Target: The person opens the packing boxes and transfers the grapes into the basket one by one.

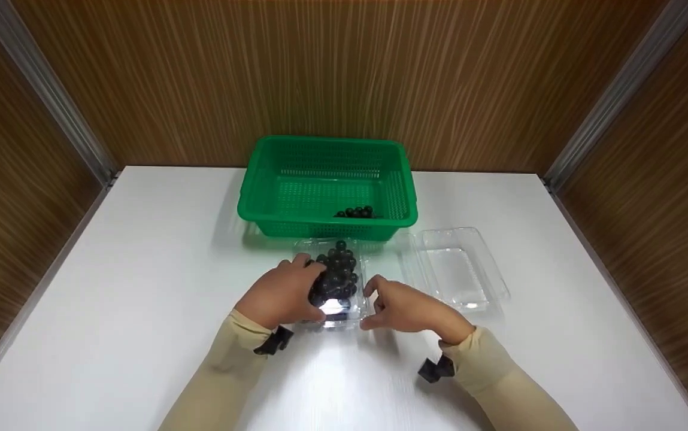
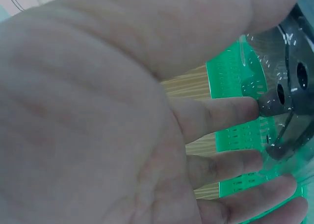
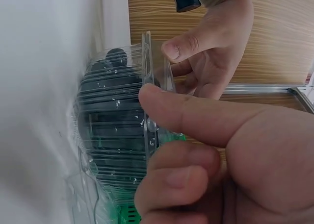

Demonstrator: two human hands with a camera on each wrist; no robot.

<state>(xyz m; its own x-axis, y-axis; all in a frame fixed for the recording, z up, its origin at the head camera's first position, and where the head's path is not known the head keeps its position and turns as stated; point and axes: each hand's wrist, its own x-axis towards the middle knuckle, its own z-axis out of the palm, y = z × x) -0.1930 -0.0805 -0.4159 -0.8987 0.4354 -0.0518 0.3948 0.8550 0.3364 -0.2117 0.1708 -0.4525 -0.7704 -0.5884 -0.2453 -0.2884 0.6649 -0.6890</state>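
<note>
A clear plastic clamshell box (image 1: 363, 278) lies in front of the basket with dark grapes (image 1: 339, 269) inside it. My left hand (image 1: 281, 291) rests over the box's left part, fingers spread fairly straight and thumb toward the near edge. In the left wrist view, extended fingers (image 2: 230, 111) reach to the clear plastic. My right hand (image 1: 403, 306) holds the box's right edge, thumb nearer me and index finger farther off. The right wrist view shows the thumb tip at the rim of the box (image 3: 145, 72), with the other fingers curled beside it.
Right behind the box stands a green basket (image 1: 327, 226) with more dark grapes (image 1: 355, 212) in its near right corner. To the right, a second clear plastic box (image 1: 463, 272) lies opened out. Wood-grain panels (image 1: 332, 72) enclose the white table (image 1: 158, 269).
</note>
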